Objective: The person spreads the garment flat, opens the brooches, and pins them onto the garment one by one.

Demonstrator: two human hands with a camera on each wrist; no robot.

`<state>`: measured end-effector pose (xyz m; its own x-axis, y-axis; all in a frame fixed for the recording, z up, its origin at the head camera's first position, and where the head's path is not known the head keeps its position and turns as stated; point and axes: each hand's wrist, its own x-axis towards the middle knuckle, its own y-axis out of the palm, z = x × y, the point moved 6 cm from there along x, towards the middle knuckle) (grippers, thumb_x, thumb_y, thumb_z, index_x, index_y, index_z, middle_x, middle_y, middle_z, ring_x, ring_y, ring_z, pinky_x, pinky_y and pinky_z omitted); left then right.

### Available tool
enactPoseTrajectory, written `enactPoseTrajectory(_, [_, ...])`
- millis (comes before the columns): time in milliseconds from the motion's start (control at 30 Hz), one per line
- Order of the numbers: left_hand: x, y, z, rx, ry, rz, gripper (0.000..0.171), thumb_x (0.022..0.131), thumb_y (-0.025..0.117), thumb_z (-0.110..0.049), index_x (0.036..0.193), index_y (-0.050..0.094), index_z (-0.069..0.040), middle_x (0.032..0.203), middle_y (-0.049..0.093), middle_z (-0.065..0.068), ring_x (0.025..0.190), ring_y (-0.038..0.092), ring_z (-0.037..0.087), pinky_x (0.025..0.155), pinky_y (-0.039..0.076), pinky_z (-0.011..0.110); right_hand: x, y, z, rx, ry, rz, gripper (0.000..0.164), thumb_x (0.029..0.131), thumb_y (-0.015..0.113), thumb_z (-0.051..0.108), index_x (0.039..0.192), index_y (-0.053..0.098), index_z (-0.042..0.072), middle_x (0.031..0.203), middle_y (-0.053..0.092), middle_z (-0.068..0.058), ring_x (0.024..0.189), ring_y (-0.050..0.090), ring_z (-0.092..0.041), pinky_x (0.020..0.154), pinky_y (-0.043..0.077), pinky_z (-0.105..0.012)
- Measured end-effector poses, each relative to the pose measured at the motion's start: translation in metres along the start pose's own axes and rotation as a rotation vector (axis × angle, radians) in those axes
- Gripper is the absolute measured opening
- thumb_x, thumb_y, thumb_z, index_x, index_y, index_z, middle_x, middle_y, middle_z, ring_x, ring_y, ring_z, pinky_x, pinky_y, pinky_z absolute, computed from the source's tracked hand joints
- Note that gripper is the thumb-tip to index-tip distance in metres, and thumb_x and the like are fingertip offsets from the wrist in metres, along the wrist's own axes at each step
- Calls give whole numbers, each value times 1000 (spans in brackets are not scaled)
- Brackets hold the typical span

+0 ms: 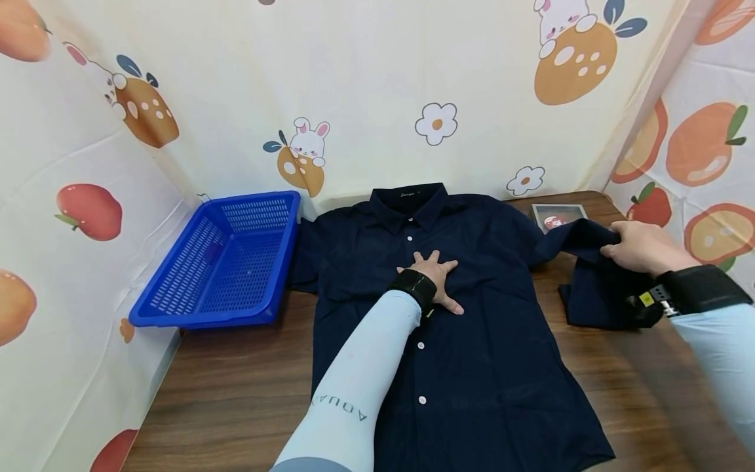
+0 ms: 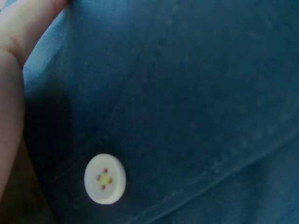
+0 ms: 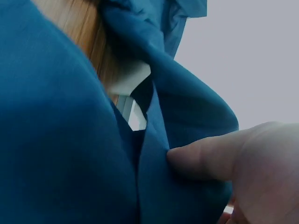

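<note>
A dark navy button-up shirt (image 1: 472,354) lies front up on the table, its collar (image 1: 409,203) toward the back wall. My left hand (image 1: 433,278) rests on the chest beside the button line, fingers spread. Close by in the left wrist view are a white button (image 2: 105,179) and my thumb (image 2: 28,28). Out to the right, my right hand (image 1: 645,248) pinches the shirt's sleeve (image 1: 580,236) and holds it raised off the table, with its lower part hanging down. In the right wrist view my thumb (image 3: 196,158) presses on the folded sleeve cloth.
A blue plastic basket (image 1: 274,275) stands left of the shirt, against its other sleeve. Behind the raised sleeve sits a small grey-edged box (image 1: 572,211) with something red and white inside. Printed cloth walls (image 1: 377,78) enclose the wooden table (image 1: 236,393) at the back and sides.
</note>
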<state>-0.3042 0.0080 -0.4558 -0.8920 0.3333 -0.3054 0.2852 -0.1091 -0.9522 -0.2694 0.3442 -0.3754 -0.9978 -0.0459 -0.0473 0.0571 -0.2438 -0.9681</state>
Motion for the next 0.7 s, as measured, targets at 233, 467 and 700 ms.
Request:
enactPoseTrajectory(233, [-4,-3,0,2,3,-2,111,56,73,-77,150,22,-47,160,14,-2,143,15,40,97,33,67,-1,-11,-2,-83,-59,-159,23,86,62,9,67,49,7,65,47,-10,63,51,-30,53,40,-42])
enactPoseTrajectory(467, [-7,-4,-1,4,2,-4,111,56,73,-76,150,22,-46,159,15,-3,143,15,39,97,33,67,-1,-13,-9,-44,-38,-300,25,82,58,1,63,46,12,62,45,-8,58,47,-30,45,34,-39])
enactPoseTrajectory(700, [-3,-1,0,2,5,18,113,56,73,-77,151,19,-46,160,11,-1,143,12,40,98,32,68,-1,-6,-4,-63,-114,-355,32,79,62,0,61,39,13,62,33,-4,57,40,-26,48,28,-36])
